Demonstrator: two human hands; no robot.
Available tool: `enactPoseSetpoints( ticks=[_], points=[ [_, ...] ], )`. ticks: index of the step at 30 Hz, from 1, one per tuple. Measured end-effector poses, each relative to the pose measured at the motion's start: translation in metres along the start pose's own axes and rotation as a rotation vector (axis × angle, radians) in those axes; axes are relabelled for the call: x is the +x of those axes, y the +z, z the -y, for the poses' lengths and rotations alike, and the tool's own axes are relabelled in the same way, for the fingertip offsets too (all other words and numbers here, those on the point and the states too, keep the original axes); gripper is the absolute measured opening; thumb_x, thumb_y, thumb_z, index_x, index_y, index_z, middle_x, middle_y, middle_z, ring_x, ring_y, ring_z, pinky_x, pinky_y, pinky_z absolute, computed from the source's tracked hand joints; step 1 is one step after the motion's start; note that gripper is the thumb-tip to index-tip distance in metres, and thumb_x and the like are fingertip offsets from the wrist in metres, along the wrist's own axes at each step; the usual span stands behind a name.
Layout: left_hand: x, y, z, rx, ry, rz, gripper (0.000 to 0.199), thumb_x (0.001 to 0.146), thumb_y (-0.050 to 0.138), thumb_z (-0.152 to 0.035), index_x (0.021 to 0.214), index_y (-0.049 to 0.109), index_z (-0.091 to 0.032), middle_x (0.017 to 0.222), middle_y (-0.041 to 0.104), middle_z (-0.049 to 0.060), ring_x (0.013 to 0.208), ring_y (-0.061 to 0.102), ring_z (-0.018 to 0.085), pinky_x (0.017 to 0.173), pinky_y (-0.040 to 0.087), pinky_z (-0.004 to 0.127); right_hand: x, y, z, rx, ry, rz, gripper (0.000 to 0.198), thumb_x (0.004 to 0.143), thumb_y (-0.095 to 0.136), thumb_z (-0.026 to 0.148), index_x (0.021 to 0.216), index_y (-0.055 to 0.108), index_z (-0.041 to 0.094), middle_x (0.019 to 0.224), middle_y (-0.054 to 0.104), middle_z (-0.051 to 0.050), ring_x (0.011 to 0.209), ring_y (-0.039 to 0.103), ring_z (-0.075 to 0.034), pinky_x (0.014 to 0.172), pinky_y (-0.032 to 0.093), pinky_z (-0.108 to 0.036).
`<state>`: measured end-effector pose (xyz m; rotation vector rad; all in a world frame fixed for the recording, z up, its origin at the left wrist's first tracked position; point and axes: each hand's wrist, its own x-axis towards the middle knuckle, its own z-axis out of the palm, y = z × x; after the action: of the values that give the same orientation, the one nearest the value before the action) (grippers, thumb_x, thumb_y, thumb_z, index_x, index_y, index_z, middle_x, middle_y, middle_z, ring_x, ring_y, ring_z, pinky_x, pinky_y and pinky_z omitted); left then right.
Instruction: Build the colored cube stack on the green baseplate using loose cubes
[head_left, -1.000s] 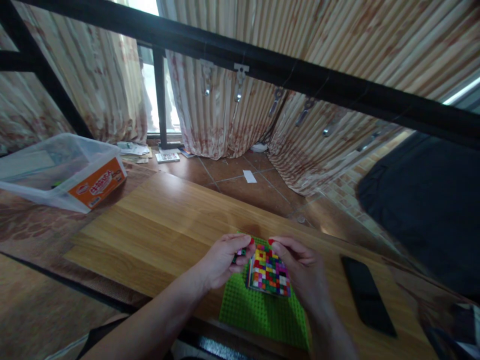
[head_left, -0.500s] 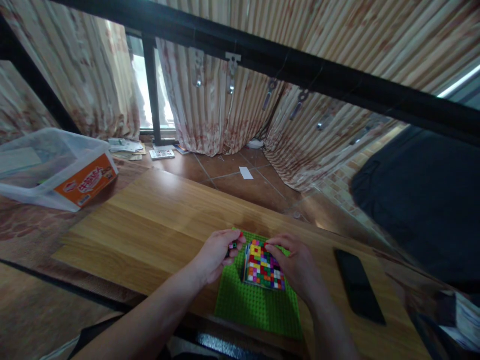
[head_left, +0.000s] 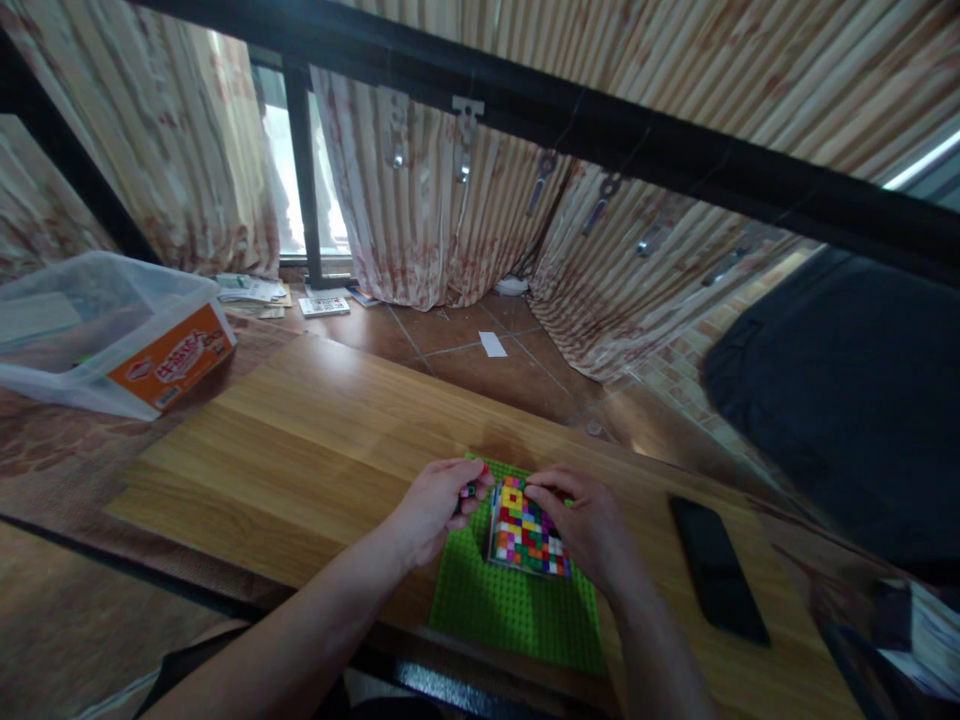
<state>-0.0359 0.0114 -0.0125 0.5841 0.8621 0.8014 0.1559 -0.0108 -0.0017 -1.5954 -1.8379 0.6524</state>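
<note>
Red in the left hand [head_left: 439, 510]: pinching a small toy brick [head_left: 485, 468], with loose bricks [head_left: 468, 491] below, apparently unplaced. Touching the far part of the multicoloured brick mosaic [head_left: 517, 525] with the right hand [head_left: 591, 520]; cannot tell if holding anything. Mostly filled, seemingly, and lying on the green baseplate [head_left: 510, 620] on the desk [head_left: 322, 420].

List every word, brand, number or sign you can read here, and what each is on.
Nothing reads clearly enough to quote.
Orange label on the clear bin: large white characters, too blurred to read; smaller print, too small.
Flat white item on the floor: dark print, too small to read.
</note>
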Motion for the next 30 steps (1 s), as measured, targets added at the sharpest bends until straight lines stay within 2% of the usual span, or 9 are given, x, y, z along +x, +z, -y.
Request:
enactPoseSetpoints(
  ticks=[12,16,21,24,26,30],
  points=[
    [0.002,0.001,0.004,0.028,-0.032,-0.001,0.024,0.071,0.064,-0.035,0.071,0.059,-0.012,0.059,0.045,-0.004,0.043,0.031,0.002,0.04,0.009,0.018,0.004,0.001,-0.001,0.054,0.042,0.016,0.015,0.08,0.06,0.028,0.075,0.073,0.023,0.075,0.071,-0.001,0.071,0.064,-0.017,0.067,0.045,-0.029],
    [0.003,0.0,0.004,0.034,-0.025,-0.005,0.025,0.07,0.066,-0.036,0.071,0.06,-0.012,0.059,0.045,-0.004,0.044,0.032,0.003,0.04,0.009,0.018,0.002,0.004,-0.008,0.161,0.127,0.03,0.016,0.079,0.062,0.031,0.079,0.074,0.021,0.074,0.071,-0.002,0.067,0.064,-0.017,0.062,0.047,-0.028],
    [0.001,0.0,0.001,0.014,-0.005,0.033,0.026,0.069,0.069,-0.037,0.072,0.061,-0.012,0.061,0.045,-0.004,0.045,0.032,0.002,0.04,0.009,0.018,-0.004,0.005,-0.017,0.301,0.177,-0.011,0.025,0.073,0.069,0.034,0.093,0.073,0.02,0.089,0.074,-0.004,0.08,0.067,-0.021,0.075,0.052,-0.035],
    [-0.001,0.001,-0.001,0.021,-0.015,0.079,0.028,0.069,0.071,-0.038,0.074,0.062,-0.011,0.061,0.044,-0.004,0.045,0.03,0.002,0.04,0.008,0.018,-0.005,0.001,-0.011,0.295,0.144,-0.131,0.023,0.075,0.069,0.033,0.095,0.073,0.022,0.095,0.073,-0.005,0.085,0.067,-0.022,0.08,0.052,-0.038],
    [-0.003,0.002,-0.001,0.032,-0.024,0.112,0.03,0.069,0.071,-0.039,0.077,0.063,-0.011,0.061,0.044,-0.004,0.045,0.029,0.002,0.04,0.007,0.018,-0.005,0.0,0.0,0.252,0.074,-0.201,0.02,0.079,0.066,0.033,0.095,0.073,0.024,0.097,0.072,-0.005,0.089,0.067,-0.021,0.082,0.052,-0.038],
    [-0.007,0.005,-0.003,0.026,-0.036,0.19,0.031,0.069,0.072,-0.041,0.075,0.061,-0.012,0.06,0.044,-0.004,0.045,0.029,0.003,0.041,0.007,0.018,-0.005,0.004,0.026,0.184,-0.101,-0.191,0.015,0.084,0.062,0.031,0.092,0.073,0.026,0.102,0.069,-0.005,0.097,0.064,-0.02,0.088,0.05,-0.036]
  ],
)
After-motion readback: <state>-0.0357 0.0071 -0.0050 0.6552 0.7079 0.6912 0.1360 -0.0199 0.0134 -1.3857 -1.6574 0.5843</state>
